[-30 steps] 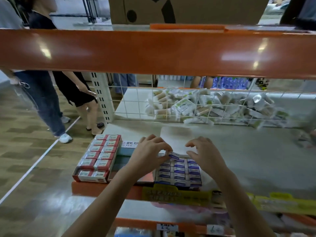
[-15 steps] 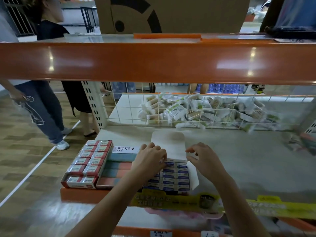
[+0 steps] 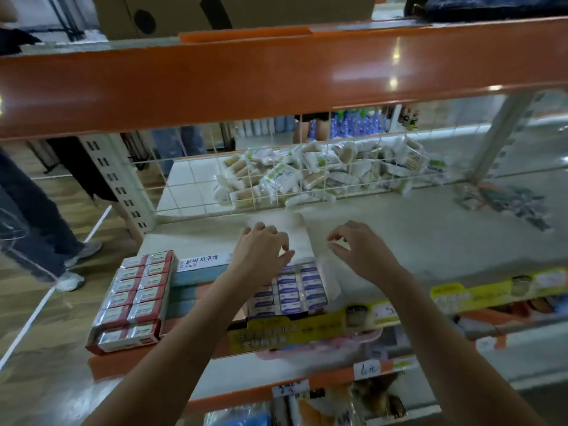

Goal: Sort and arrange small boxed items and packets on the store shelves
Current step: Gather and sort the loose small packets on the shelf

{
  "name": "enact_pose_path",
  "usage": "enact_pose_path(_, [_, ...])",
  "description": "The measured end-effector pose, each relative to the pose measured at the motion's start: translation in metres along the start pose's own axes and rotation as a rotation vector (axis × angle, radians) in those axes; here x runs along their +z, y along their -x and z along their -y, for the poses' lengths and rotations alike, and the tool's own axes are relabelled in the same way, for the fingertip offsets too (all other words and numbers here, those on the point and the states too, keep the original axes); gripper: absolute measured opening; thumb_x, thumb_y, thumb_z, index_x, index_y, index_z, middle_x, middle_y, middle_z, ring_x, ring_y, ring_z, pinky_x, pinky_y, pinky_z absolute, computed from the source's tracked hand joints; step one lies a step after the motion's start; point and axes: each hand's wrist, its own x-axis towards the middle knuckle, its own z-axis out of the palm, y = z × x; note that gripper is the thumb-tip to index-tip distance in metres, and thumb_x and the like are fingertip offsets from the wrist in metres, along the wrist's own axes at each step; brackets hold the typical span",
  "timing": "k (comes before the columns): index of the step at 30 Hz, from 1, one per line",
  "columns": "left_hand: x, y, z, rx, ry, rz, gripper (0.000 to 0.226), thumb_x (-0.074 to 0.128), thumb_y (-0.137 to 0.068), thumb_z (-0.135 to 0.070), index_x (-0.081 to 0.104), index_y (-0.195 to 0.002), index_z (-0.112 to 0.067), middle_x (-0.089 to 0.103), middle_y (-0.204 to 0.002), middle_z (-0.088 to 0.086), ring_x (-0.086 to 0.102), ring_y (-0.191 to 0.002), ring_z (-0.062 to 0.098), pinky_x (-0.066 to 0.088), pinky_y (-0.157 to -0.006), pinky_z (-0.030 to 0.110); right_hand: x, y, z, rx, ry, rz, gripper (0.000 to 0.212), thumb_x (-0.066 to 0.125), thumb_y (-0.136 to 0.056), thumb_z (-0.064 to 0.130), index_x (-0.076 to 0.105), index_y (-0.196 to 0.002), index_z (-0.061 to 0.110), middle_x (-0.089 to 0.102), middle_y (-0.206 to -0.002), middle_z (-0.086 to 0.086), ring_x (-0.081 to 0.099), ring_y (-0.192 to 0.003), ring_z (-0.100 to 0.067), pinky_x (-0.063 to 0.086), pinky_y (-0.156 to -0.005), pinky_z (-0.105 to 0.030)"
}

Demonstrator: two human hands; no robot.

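Bystanders: at far left, a person's legs in dark jeans and a pale sneaker point(image 3: 71, 280) on the wood-pattern floor, beside the shelf end.
Upright: a white slotted metal post point(image 3: 118, 182) at the shelf's left rear corner.
Red boxes: a tray of small red-and-white boxes point(image 3: 135, 298) in two columns, film-wrapped and glossy, at the left front of the shelf.
Blue carton: a flat pale-blue carton with a white printed label point(image 3: 201, 262), just right of the red boxes; the left forearm crosses over part of it.
Left hand: the left hand point(image 3: 261, 256) hangs over the rear left of the open box with curled fingers, thumb and fingertips close together; whether it pinches anything, I cannot tell.
Open box: a white display box of small blue-and-white boxes point(image 3: 292, 290) in neat rows, at the shelf's front edge between the two hands, its rounded white lid flap point(image 3: 299, 232) lying back on the shelf.
Right hand: the right hand point(image 3: 362, 252) hovers just right of the box, fingers loosely curled, holding nothing visible.
Shelf: a pale, matte shelf board point(image 3: 430, 235) with an orange front rail and a yellow price strip point(image 3: 310, 329).
Behind: a white wire grid point(image 3: 276, 186) fences the back; piled clear packets of wooden sticks point(image 3: 313, 176) lie beyond it.
Overhead: a glossy orange beam point(image 3: 276, 72) blocks the upper view, a cardboard box point(image 3: 215, 10) on top.
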Motion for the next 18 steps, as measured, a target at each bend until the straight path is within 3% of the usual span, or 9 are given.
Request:
enact_pose_path(4, [-0.008,-0.03,-0.039,0.119,-0.005,-0.078,0.031,0.042,-0.096,-0.042,0.061,-0.11,-0.022,0.06,-0.112,0.0,0.049,-0.112,0.021,0.034,-0.094,0.035,-0.026,0.016,-0.024,0.094,0.086,-0.033,0.025,0.056,-0.093,0.023,0.062,-0.114,0.013,0.057,-0.115,-0.007,0.05,-0.109,-0.024,0.041,-0.088,-0.032])
enact_pose_path(10, [0.002,-0.067,-0.128,0.289,0.079,-0.071,0.032,0.043,-0.093,-0.044,0.058,-0.109,-0.021,0.061,-0.108,0.0,0.052,-0.109,0.023,0.039,-0.093,0.037,-0.07,0.056,-0.08,0.261,0.191,-0.008,0.031,0.055,-0.092,0.024,0.057,-0.121,0.016,0.051,-0.125,-0.007,0.048,-0.116,-0.027,0.042,-0.093,-0.036])
enact_pose_path(18, [0.023,-0.1,-0.269,0.303,0.109,-0.002,0.035,0.046,-0.093,-0.043,0.055,-0.119,-0.023,0.056,-0.124,0.002,0.047,-0.116,0.024,0.035,-0.094,0.035,-0.137,0.108,-0.191,0.423,0.261,0.033,0.036,0.055,-0.091,0.025,0.053,-0.126,0.018,0.049,-0.13,-0.008,0.045,-0.122,-0.027,0.038,-0.1,-0.035])
